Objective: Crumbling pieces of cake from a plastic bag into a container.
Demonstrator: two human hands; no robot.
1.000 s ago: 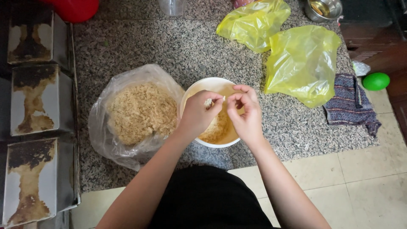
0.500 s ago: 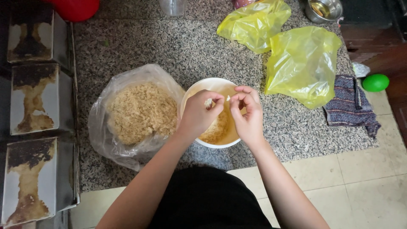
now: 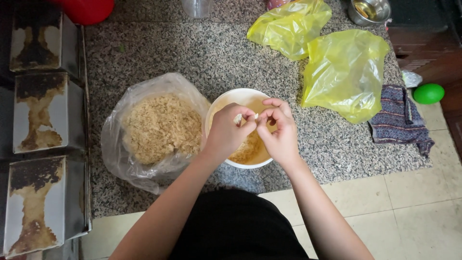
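Small pale morsel (image 3: 255, 116) pinched between the fingertips of both hands, right above the white bowl (image 3: 230, 98). Left hand (image 3: 226, 135) closed on it with thumb and forefinger together; right hand (image 3: 281, 132) likewise clamped on the other end, fingers curled. Too small to tell what the piece is, perhaps a clove or a small shelled bit. Bowl near the front edge of the counter (image 3: 159, 48), about midway along, partly filled with tan, crumbly pieces (image 3: 245, 151) under the hands. Just left of the bowl and touching it, open clear plastic bag (image 3: 115, 144) heaped with much more of the same tan stuff (image 3: 161, 127). By the look of it, work well short of done: small share in the bowl, large heap left in the bag. Toward the back right corner, two crumpled yellow bags (image 3: 344, 72), one behind the other, a steel bowl (image 3: 369, 9) beyond them. At the right edge, striped dark cloth (image 3: 397, 118); past it, off the counter, a green ball (image 3: 428, 93). At the back edge, a clear cup (image 3: 197, 6) and something red (image 3: 86, 8) at the left corner.
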